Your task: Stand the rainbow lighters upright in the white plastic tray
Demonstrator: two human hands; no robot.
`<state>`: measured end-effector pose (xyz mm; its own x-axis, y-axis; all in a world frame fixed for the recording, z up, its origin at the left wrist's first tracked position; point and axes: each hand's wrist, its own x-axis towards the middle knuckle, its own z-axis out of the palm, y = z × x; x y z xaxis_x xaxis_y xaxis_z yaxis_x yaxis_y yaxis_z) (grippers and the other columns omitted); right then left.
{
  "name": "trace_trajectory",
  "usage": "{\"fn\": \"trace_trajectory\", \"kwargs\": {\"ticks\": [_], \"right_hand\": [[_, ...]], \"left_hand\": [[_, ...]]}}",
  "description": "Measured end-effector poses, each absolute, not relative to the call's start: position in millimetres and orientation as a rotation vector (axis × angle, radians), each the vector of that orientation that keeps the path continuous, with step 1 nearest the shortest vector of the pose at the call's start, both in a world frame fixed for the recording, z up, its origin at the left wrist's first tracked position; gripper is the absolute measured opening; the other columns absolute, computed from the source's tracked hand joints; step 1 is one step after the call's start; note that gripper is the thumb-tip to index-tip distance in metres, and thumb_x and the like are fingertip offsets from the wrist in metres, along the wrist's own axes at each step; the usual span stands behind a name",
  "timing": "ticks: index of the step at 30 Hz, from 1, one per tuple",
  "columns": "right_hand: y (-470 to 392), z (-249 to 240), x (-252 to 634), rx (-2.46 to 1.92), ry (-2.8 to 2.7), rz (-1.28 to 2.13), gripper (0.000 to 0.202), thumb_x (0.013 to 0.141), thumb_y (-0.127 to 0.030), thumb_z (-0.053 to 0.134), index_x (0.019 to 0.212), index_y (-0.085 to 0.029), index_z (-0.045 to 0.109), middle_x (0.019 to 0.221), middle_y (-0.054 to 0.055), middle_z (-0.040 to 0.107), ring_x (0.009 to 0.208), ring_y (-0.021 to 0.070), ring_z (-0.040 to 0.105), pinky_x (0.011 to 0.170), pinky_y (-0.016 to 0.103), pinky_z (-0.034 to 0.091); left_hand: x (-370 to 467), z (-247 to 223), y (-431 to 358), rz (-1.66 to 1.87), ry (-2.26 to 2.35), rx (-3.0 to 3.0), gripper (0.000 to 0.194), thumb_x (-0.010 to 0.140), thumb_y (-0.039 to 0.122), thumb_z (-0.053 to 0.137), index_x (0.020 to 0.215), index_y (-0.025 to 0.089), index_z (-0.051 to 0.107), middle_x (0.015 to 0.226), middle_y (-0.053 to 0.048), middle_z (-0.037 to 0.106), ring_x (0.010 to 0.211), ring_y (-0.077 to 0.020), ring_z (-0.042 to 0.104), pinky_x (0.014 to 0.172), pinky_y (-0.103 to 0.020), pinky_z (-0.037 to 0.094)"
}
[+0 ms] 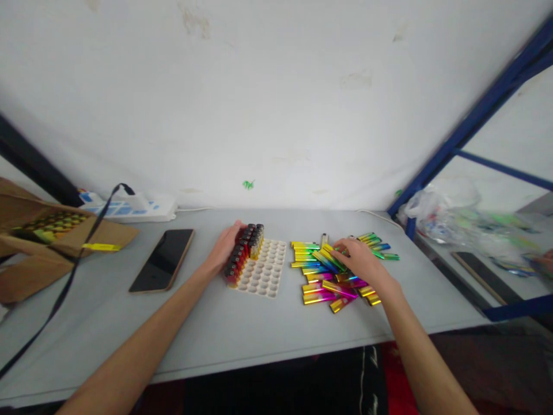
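A white tray [270,271] with rows of round holes lies on the grey table. Red and yellowish lighters [244,249] with dark tops stand upright along its left side. My left hand [224,248] rests against the left of these standing lighters, its fingers partly hidden behind them. To the right of the tray is a loose pile of shiny multicoloured lighters [317,297]. Over the upper part of this pile is my right hand [356,256], fingers bent down among the lighters; what its fingertips grip is too small to tell.
A phone [162,260] lies left of the tray. Farther left are an open cardboard box [34,265], a dark strap [80,253] and a white power strip [144,210]. Blue metal framing [462,121] and plastic bags [449,207] stand at the right.
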<state>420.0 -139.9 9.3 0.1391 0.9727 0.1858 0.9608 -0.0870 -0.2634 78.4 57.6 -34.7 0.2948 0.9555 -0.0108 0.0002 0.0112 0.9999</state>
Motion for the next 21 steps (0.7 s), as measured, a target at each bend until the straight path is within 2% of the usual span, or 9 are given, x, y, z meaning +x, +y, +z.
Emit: {"fn": "trace_trajectory", "kwargs": {"ticks": [3, 6, 9, 11, 14, 18, 21], "right_hand": [[-138.1, 11.0, 420.7, -2.113, -1.881, 0.133, 0.021, 0.099, -0.032, 0.066, 0.106, -0.016, 0.078, 0.09, 0.01, 0.079, 0.086, 0.0259, 0.073, 0.083, 0.036, 0.052], [-138.4, 11.3, 421.5, -2.04, -1.795, 0.195, 0.023, 0.1, -0.035, 0.064, 0.102, -0.017, 0.079, 0.094, 0.011, 0.081, 0.086, 0.0257, 0.074, 0.082, 0.036, 0.053], [-140.4, 11.1, 420.4, -1.916, -1.594, 0.298, 0.027, 0.097, -0.041, 0.066, 0.1, -0.019, 0.08, 0.097, 0.011, 0.082, 0.086, 0.026, 0.076, 0.082, 0.038, 0.055], [-142.3, 13.1, 416.7, -1.802, -1.448, 0.419, 0.034, 0.093, -0.051, 0.069, 0.099, -0.019, 0.079, 0.093, 0.009, 0.082, 0.083, 0.0257, 0.074, 0.079, 0.038, 0.056], [-145.3, 22.1, 404.4, -1.612, -1.224, 0.663, 0.046, 0.089, -0.062, 0.072, 0.102, -0.017, 0.078, 0.083, 0.005, 0.077, 0.076, 0.0215, 0.069, 0.072, 0.034, 0.054], [-147.1, 39.6, 379.8, -1.418, -0.989, 0.963, 0.051, 0.082, -0.063, 0.08, 0.106, -0.019, 0.072, 0.079, 0.002, 0.072, 0.072, 0.0181, 0.067, 0.067, 0.03, 0.053], [-143.4, 46.0, 362.3, -1.36, -0.954, 1.046, 0.055, 0.081, -0.065, 0.08, 0.111, -0.02, 0.071, 0.072, -0.003, 0.063, 0.058, 0.013, 0.056, 0.051, 0.025, 0.043]], "left_hand": [[77.9, -33.2, 57.2, 0.989, 0.984, 1.327, 0.061, 0.084, 0.077, 0.062, 0.097, 0.02, 0.078, 0.101, -0.01, 0.084, 0.113, -0.0348, 0.073, 0.106, -0.044, 0.051], [78.4, -29.7, 55.4, 0.987, 0.987, 1.321, 0.056, 0.086, 0.074, 0.063, 0.093, 0.021, 0.078, 0.093, -0.009, 0.083, 0.113, -0.0357, 0.073, 0.101, -0.043, 0.053], [79.4, -27.6, 54.4, 0.981, 0.996, 1.308, 0.058, 0.086, 0.075, 0.062, 0.093, 0.02, 0.078, 0.093, -0.009, 0.083, 0.113, -0.035, 0.073, 0.102, -0.043, 0.052], [79.9, -27.5, 54.7, 0.973, 0.999, 1.319, 0.061, 0.083, 0.078, 0.062, 0.095, 0.02, 0.077, 0.096, -0.01, 0.083, 0.113, -0.0346, 0.072, 0.105, -0.044, 0.05], [79.9, -28.8, 56.0, 0.968, 1.0, 1.347, 0.067, 0.078, 0.083, 0.064, 0.095, 0.019, 0.077, 0.1, -0.01, 0.083, 0.111, -0.0339, 0.072, 0.107, -0.044, 0.049], [79.5, -30.8, 56.7, 0.972, 0.987, 1.344, 0.072, 0.076, 0.086, 0.063, 0.096, 0.018, 0.077, 0.102, -0.011, 0.082, 0.105, -0.0319, 0.073, 0.105, -0.043, 0.05], [79.6, -30.8, 55.7, 0.978, 0.989, 1.344, 0.072, 0.077, 0.086, 0.063, 0.097, 0.018, 0.077, 0.104, -0.011, 0.082, 0.106, -0.0318, 0.073, 0.106, -0.043, 0.049]]}}
